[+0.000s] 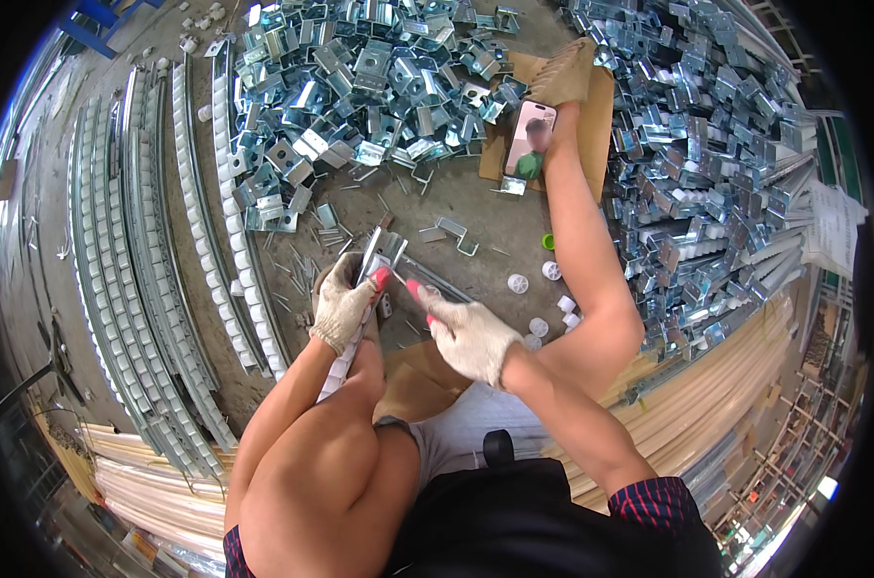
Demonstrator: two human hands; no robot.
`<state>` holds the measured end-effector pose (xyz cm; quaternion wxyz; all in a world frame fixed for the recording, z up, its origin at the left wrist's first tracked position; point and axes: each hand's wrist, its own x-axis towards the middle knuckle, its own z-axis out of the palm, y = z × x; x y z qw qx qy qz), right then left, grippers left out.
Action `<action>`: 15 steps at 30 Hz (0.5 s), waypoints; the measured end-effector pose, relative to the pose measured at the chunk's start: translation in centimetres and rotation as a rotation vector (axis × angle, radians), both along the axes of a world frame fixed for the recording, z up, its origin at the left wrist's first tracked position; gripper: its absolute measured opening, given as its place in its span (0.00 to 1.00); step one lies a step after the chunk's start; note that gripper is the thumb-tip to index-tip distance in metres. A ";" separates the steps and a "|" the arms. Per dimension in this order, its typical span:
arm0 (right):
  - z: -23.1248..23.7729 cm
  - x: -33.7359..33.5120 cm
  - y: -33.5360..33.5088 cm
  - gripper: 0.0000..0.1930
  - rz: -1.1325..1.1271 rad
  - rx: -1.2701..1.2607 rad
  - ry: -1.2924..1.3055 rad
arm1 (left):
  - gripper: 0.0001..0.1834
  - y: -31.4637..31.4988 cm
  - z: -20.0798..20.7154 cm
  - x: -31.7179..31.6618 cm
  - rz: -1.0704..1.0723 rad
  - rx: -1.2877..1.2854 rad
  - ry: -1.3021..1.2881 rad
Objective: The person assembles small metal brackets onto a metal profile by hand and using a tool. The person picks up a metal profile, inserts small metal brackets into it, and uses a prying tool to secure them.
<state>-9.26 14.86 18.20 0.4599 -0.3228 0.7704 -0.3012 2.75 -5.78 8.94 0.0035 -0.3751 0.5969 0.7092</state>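
Note:
My left hand [342, 301], in a cream work glove with pink fingertips, is closed around the upper end of a metal roller rail [372, 252]. White rollers [338, 374] show in the rail below that hand, between my legs. My right hand [470, 337], gloved the same way, is just right of the rail, thumb and forefinger pinched. A thin metal pin [399, 277] seems to stick out from its fingertips toward the rail. Loose pins [302, 276] lie scattered on the floor left of my left hand. A bent metal bracket [453, 234] lies beyond the hands.
Heaps of shiny metal brackets rise ahead [369, 87] and at right [697, 173]. Finished-looking roller rails [119, 270] lie in rows at left. A phone [530, 141] rests on cardboard [596, 135] by my right foot. White wheels [518, 283] and a green ring [547, 241] lie near my right leg.

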 end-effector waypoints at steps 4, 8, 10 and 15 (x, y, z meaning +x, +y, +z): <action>0.6 -0.3 0.0 0.29 0.028 0.088 0.003 | 0.20 -0.1 0.1 -0.1 0.030 0.050 0.008; 0.5 -1.0 -0.7 0.29 0.007 0.048 0.013 | 0.21 -0.1 0.4 -0.2 0.019 0.056 -0.006; 0.2 -0.5 0.3 0.28 0.012 0.022 0.010 | 0.20 -0.2 -0.2 0.1 0.013 0.032 -0.053; -1.5 -1.7 -0.5 0.29 0.006 -0.002 0.056 | 0.20 -0.5 0.2 -0.2 0.017 0.114 -0.017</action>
